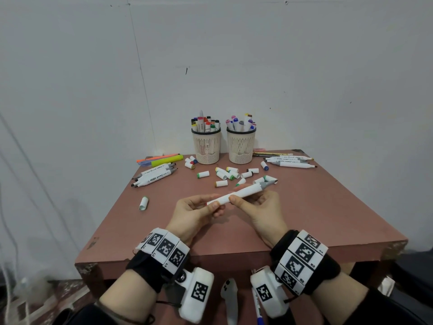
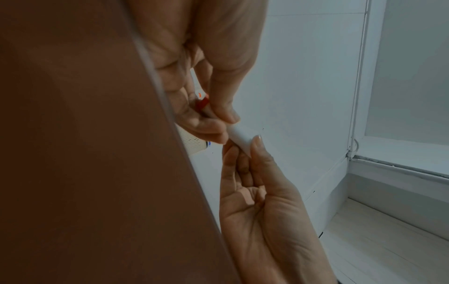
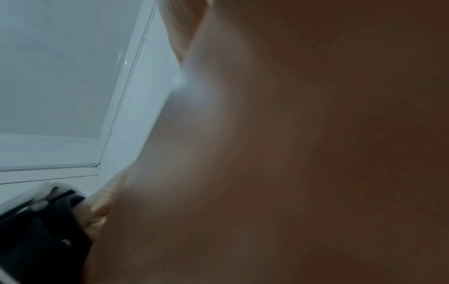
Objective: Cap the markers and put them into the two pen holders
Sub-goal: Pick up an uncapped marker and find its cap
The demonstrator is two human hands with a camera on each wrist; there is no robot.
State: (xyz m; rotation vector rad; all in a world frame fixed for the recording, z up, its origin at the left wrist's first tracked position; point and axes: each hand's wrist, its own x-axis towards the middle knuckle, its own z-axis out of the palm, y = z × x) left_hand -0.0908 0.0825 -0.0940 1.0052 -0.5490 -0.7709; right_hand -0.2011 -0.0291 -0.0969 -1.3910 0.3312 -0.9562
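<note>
I am in the middle of capping one marker (image 1: 241, 192): I hold it level above the middle of the table (image 1: 328, 207), with my left hand (image 1: 199, 212) pinching its near end between thumb and fingertips and my right hand (image 1: 260, 207) curled round the barrel further along. The grey tip at the far right end is bare and points toward the right edge. From the left wrist view something red sits inside my right hand's fingers against the barrel, which may be a cap or a coloured band; I cannot tell which from that angle. The right wrist view is almost all blurred skin and tells me nothing. I judge the next move to be picking a matching cap from the loose caps (image 1: 226, 174) scattered across the middle of the table toward the far edge, which means freeing one hand while the other keeps the marker steady, then pressing the cap straight over the grey tip. Only then does it go upright into a holder. The left holder (image 1: 206, 146) and the right holder (image 1: 241, 146) stand side by side at the far edge, apart from each other, both already packed with capped markers standing upright. More uncapped markers lie near the far left corner (image 1: 154, 175) and near the far right corner (image 1: 290, 161).
</note>
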